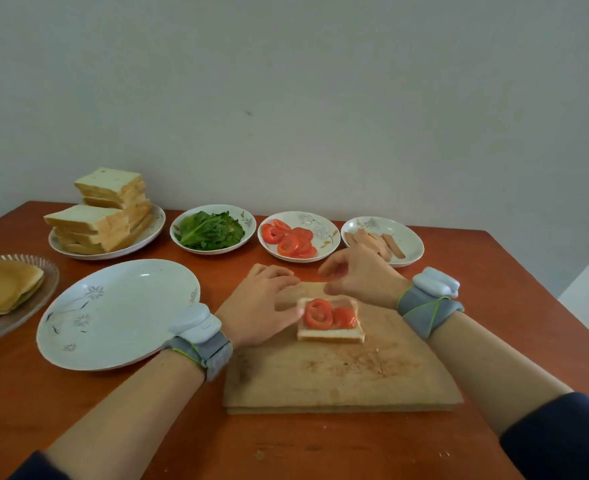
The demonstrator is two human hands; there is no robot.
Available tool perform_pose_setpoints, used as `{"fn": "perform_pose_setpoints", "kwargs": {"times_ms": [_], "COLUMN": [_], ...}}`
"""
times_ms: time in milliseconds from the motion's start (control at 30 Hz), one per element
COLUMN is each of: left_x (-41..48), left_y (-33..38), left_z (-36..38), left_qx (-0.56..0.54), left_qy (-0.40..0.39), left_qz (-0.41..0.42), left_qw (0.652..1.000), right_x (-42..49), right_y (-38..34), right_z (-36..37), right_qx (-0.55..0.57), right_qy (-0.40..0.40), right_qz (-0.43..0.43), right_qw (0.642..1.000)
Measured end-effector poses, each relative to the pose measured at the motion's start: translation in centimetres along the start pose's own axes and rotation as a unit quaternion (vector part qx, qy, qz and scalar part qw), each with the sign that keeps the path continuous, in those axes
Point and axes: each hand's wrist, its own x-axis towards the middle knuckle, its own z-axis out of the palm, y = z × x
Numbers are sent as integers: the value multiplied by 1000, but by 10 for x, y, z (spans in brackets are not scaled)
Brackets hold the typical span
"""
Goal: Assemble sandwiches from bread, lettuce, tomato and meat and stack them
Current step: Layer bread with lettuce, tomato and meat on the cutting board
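Observation:
A bread slice (331, 336) lies on the wooden cutting board (341, 375) with two tomato slices (329, 315) on top. My left hand (258, 303) rests on the board at the slice's left edge, thumb touching the bread, fingers relaxed. My right hand (358, 275) hovers just behind the slice with fingers loosely curled and nothing seen in them. Along the back stand a plate of stacked bread (106, 216), a dish of lettuce (211, 230), a dish of tomato slices (291, 239) and a dish of meat strips (386, 242).
A large white empty plate (119, 313) sits left of the board. A glass dish (48, 271) at the far left holds finished sandwiches (5, 285). The table's right edge runs close to the meat dish. A plain wall stands behind.

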Motion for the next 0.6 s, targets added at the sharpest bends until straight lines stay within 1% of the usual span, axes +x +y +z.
{"fn": "perform_pose_setpoints", "kwargs": {"times_ms": [133,200,333,400,467,533,600], "left_x": [11,17,33,41,48,55,60], "left_y": [-38,-60,-115,-143,-166,-182,-192], "left_z": [-22,-32,-51,-56,-57,-56,-55], "left_qx": [28,45,81,98,141,169,188], "left_qy": [38,79,168,178,171,166,158], "left_qz": [-60,-100,-214,-266,-295,-301,-290], "left_qw": [997,991,959,942,930,924,925], "right_x": [43,67,114,135,156,179,198], "right_y": [-29,-40,-57,-66,-74,-81,-87], "right_z": [19,36,66,77,88,101,113], "right_qx": [-6,-26,-71,-91,-111,-131,-156], "right_qy": [-3,0,1,-1,-4,-11,-2], "right_qz": [-32,-45,-51,-60,-72,-84,-93], "right_qw": [999,999,996,994,991,988,983]}}
